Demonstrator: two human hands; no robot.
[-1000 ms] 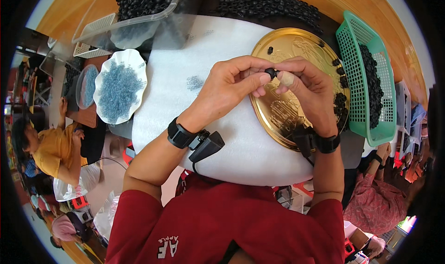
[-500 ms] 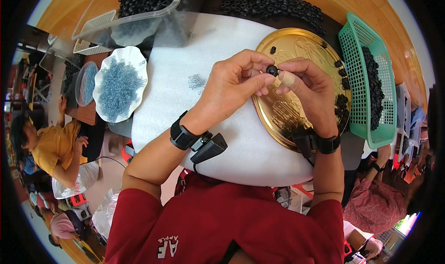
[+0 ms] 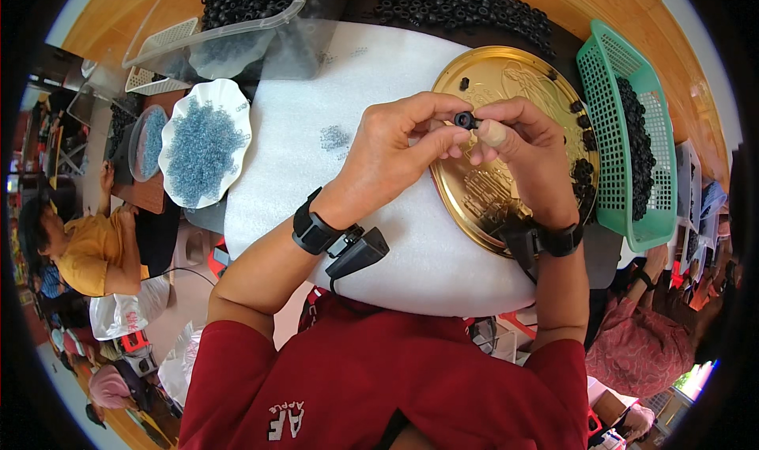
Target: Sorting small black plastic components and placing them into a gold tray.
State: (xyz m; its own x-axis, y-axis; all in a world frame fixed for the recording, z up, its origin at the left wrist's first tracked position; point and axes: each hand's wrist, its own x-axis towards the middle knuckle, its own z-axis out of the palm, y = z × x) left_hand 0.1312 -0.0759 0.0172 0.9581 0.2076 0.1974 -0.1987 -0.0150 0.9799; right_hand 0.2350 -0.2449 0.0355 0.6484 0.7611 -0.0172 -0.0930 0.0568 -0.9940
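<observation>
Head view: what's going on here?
The person's left hand and right hand pinch a small black part over the left side of the gold tray. Other black pieces lie on the tray, mostly along its right edge. A green basket holding more stands right of it; a white plate of bluish pieces sits further left.

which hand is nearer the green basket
Right. The right hand is over the gold tray, left of the green basket; the left hand is farther left, on the other side of the right hand from the basket.
</observation>
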